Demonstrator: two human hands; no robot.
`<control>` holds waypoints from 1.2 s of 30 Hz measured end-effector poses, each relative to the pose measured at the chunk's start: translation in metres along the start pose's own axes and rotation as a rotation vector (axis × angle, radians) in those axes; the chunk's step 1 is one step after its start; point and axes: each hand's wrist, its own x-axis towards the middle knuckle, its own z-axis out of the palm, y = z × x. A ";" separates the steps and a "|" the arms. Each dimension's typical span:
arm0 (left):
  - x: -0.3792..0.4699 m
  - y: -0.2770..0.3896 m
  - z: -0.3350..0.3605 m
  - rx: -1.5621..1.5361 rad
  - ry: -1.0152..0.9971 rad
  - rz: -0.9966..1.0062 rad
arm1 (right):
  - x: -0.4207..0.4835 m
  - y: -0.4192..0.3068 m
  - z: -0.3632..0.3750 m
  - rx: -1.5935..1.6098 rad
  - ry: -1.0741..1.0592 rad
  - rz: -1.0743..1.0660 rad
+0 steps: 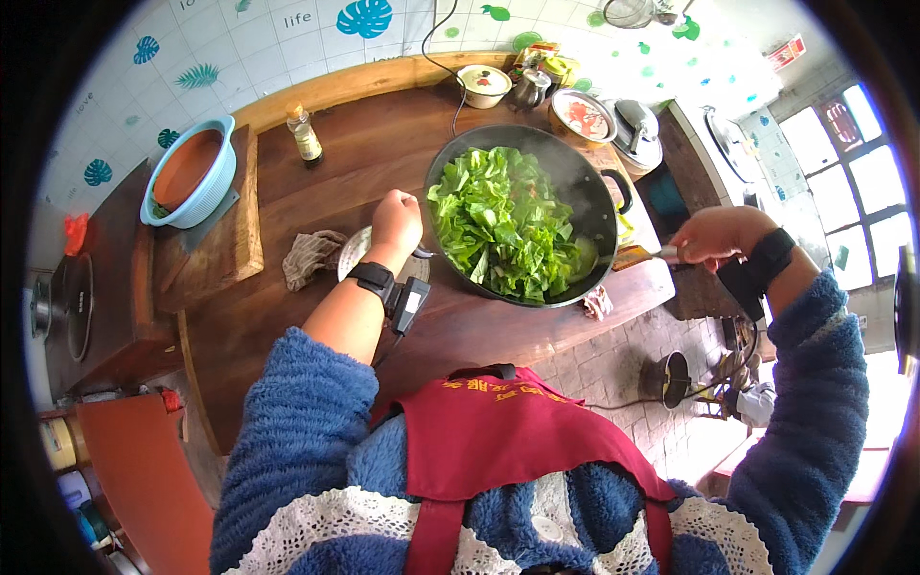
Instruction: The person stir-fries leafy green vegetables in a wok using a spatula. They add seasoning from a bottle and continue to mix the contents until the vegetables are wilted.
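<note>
A black wok (600,169) heaped with chopped leafy greens (503,223) stands before me on the wooden table, with faint steam over it. My right hand (711,233) grips the handle of a cooking utensil (667,252), seemingly a spatula, that points at the wok's right rim. Its far end cannot be made out among the greens. Just beyond the wok's left rim, my left hand (397,221) is curled into a fist, and I see nothing in it. The wok's left handle (424,253) shows beside that wrist. Under the left forearm a pale plate (352,255) is partly hidden.
A crumpled cloth (313,259) lies left of the plate. Farther back are a sauce bottle (305,136), a lidded enamel pot (485,86) and a metal bowl (582,118). A blue basket (194,172) rests on a thick wooden board (244,215). A metal pot (672,381) is on the floor.
</note>
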 end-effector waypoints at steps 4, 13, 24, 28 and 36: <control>0.000 0.000 0.002 -0.027 0.038 -0.005 | 0.016 -0.005 0.027 0.298 -0.124 -0.047; -0.004 0.002 0.000 -0.090 0.045 0.059 | 0.083 -0.038 0.137 0.730 0.122 -0.471; 0.002 -0.004 -0.001 0.008 0.031 0.090 | 0.067 0.025 0.175 1.406 0.072 -0.465; 0.002 -0.006 0.001 0.000 0.030 0.065 | 0.028 0.044 0.162 1.346 0.144 -0.351; 0.002 -0.007 0.003 -0.017 0.040 0.088 | -0.036 0.020 0.081 0.386 0.252 -0.305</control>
